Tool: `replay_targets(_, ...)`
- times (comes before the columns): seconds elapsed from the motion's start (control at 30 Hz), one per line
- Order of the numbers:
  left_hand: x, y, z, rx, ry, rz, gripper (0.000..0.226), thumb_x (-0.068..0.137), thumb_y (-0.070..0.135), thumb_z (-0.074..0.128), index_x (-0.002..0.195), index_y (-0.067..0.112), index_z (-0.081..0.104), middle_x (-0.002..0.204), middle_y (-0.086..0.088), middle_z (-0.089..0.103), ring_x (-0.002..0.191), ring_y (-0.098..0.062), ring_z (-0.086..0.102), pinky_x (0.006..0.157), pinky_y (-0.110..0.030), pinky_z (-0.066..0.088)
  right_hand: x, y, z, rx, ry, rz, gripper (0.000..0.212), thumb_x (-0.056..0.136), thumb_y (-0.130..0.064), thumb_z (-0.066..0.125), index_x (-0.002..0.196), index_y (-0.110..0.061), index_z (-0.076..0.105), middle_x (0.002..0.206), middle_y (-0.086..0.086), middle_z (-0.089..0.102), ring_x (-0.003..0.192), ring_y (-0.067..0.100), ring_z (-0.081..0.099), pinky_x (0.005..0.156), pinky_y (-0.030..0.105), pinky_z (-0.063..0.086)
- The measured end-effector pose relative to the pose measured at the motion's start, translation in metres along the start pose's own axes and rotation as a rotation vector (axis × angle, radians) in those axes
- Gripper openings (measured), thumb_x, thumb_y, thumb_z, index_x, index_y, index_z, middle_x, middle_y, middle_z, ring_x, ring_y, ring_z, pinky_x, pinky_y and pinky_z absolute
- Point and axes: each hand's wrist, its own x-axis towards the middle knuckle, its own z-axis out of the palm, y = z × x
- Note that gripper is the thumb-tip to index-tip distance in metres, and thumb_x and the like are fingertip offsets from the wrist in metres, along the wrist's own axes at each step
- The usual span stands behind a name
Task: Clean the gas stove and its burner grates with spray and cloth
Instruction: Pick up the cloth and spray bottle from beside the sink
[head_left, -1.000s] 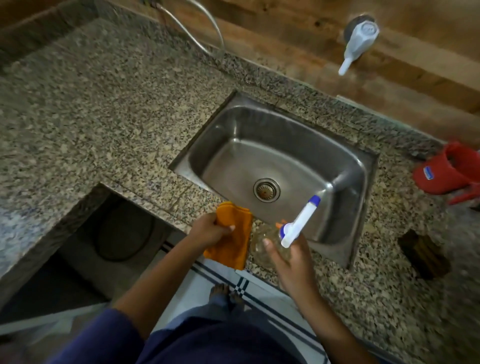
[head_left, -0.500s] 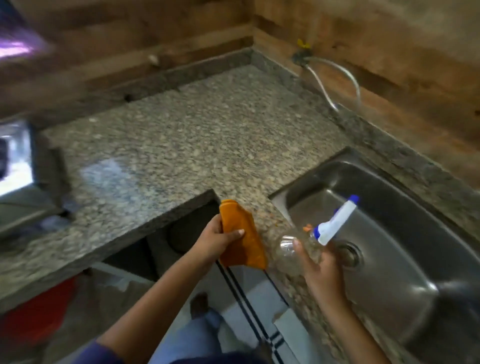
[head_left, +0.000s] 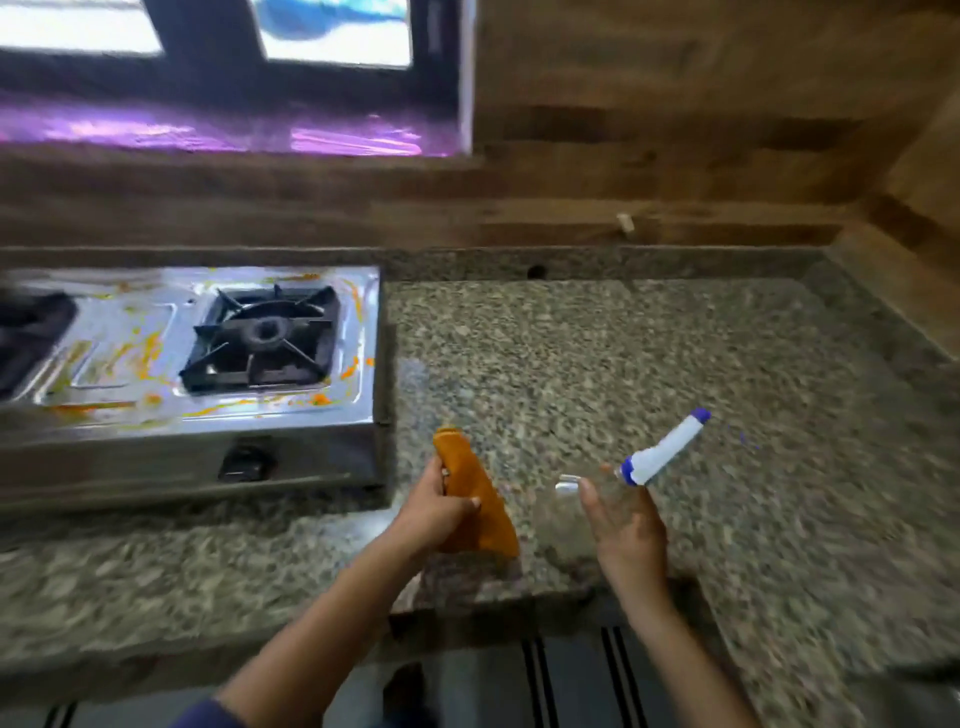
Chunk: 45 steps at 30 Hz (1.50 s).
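Orange smears streak the stove round its grate, up-left of the fingers (nothing looks wiped yet). Fingers of the left hand clamp the cloth; those of the right hand wrap the spray bottle.

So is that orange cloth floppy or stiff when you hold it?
Probably floppy: the orange cloth hangs below the left hand that grips it. Likely light too, since one hand holds it up. It looks folded, so it may fall open if released.
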Motion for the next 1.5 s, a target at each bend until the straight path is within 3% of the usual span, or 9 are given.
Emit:
replay_targets(0.17,0.06,0.031,-0.024,0.005,-0.075,0.046,0.061,0.083,-0.014,0.06,0.134,0.013,0.04,0.111,-0.008,0.063,0.101,-0.022,0.061,0.09,-0.037,0.053,0.046,-0.029,0.063,0.011,-0.052,0.062,0.022,0.086,-0.025,0.071,0.106,-0.019,0.063,0.094,-0.006,0.065,0.085,0.003,0.062,0.067,-0.001,0.04)
replay_targets(0.4,0.102,0.009,-0.041,0.144,-0.027,-0.118,0.074,0.081,-0.002,0.059,0.144,0.024,0.03,0.128,-0.01,0.059,0.115,-0.029,0.057,0.1,-0.047,0.048,0.062,-0.032,0.094,-0.068,-0.092,0.026,0.028,0.088,-0.027,0.07,0.112,-0.025,0.055,0.095,-0.011,0.062,0.087,0.001,0.061,0.067,0.001,0.043)
replay_targets(0.53,0.096,-0.002,-0.04,0.24,0.059,-0.104,0.078,0.081,0.006,0.06,0.148,0.022,0.024,0.135,-0.006,0.052,0.124,-0.026,0.052,0.101,-0.031,0.042,0.059,-0.019,0.095,-0.101,-0.122,0.022,0.051,0.083,-0.058,0.061,0.122,-0.027,0.052,0.111,-0.002,0.064,0.105,0.013,0.063,0.087,0.027,0.052)
replay_targets(0.7,0.077,0.007,-0.024,0.621,0.151,-0.01,0.103,0.086,0.019,0.064,0.154,0.012,-0.013,0.162,-0.01,0.003,0.146,-0.03,0.02,0.113,-0.036,0.027,0.059,-0.022,0.094,-0.123,-0.152,0.006,0.046,0.09,-0.052,0.057,0.13,-0.033,0.043,0.117,-0.006,0.057,0.112,-0.003,0.054,0.091,0.017,0.046)
replay_targets(0.83,0.074,0.002,-0.023,0.936,0.076,0.059,0.093,0.093,0.035,0.056,0.154,0.013,-0.011,0.16,-0.008,-0.023,0.149,-0.028,-0.016,0.12,-0.045,0.009,0.059,-0.024,0.092,-0.107,-0.16,-0.035,0.046,0.089,-0.05,0.059,0.128,-0.028,0.045,0.115,-0.004,0.057,0.105,-0.008,0.054,0.085,0.001,0.038)
replay_targets(1.07,0.074,-0.015,-0.031,1.139,-0.032,0.136,0.078,0.098,0.044,0.045,0.156,0.014,0.002,0.163,-0.006,-0.014,0.15,-0.024,-0.013,0.121,-0.048,0.013,0.066,-0.017,0.083,-0.113,-0.259,-0.102,0.053,0.086,-0.028,0.069,0.132,-0.026,0.044,0.115,-0.008,0.051,0.106,0.003,0.049,0.081,0.0,0.034)
replay_targets(1.3,0.019,0.024,-0.048,0.84,-0.044,0.323,0.051,0.094,0.037,0.057,0.14,0.018,0.048,0.143,-0.003,0.05,0.132,-0.017,0.046,0.106,-0.029,0.039,0.043,0.005,0.075,-0.012,-0.157,0.159,0.086,0.072,-0.013,0.084,0.14,-0.024,0.032,0.139,0.01,0.044,0.12,0.028,0.052,0.096,0.037,0.047)
replay_targets(1.4,-0.021,0.036,-0.085,0.758,0.091,0.48,0.035,0.095,0.034,0.056,0.129,0.025,0.058,0.129,0.008,0.058,0.118,-0.005,0.053,0.096,-0.021,0.043,0.001,-0.001,0.091,0.087,-0.069,0.264,0.076,0.069,-0.003,0.084,0.123,-0.04,0.043,0.132,0.013,0.049,0.116,0.033,0.053,0.098,0.051,0.047)
replay_targets(1.5,-0.055,0.029,-0.141,0.786,0.396,0.562,0.031,0.093,0.026,0.056,0.122,0.022,0.064,0.123,0.007,0.062,0.116,-0.008,0.056,0.097,-0.023,0.044,-0.021,-0.04,0.116,0.138,-0.314,0.117,0.046,0.08,-0.007,0.077,0.104,-0.04,0.057,0.104,0.01,0.062,0.093,0.017,0.06,0.085,0.031,0.051)
